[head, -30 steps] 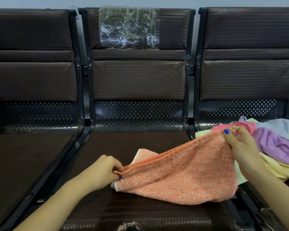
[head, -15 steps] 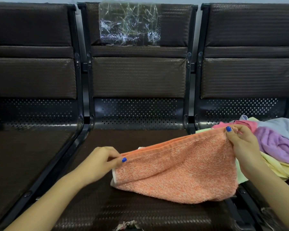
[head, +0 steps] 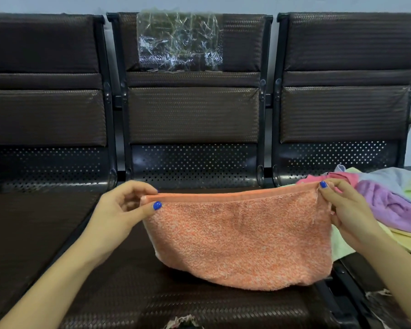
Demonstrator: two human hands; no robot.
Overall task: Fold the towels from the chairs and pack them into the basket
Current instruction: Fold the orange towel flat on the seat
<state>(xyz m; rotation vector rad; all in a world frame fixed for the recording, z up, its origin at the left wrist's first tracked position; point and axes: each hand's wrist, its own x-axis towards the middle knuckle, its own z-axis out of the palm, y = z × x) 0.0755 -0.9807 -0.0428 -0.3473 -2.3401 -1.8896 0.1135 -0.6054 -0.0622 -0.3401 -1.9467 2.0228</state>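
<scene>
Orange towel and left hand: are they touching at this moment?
Touching. The head view shows the left hand pinching the orange towel at its top left corner, thumb pressed on the front of the hem; the right hand has its grip on the opposite corner.

I see three dark chairs in a row: one on the left (head: 43,115), one in the middle (head: 195,115), one on the right (head: 344,110). I have two hands up, my left hand (head: 119,217) and my right hand (head: 349,214). There is one orange towel (head: 242,238). Right of the orange towel is one pile of towels (head: 394,205); I cannot count them all. One clear plastic sheet (head: 179,41) is on the middle chair's back.
</scene>
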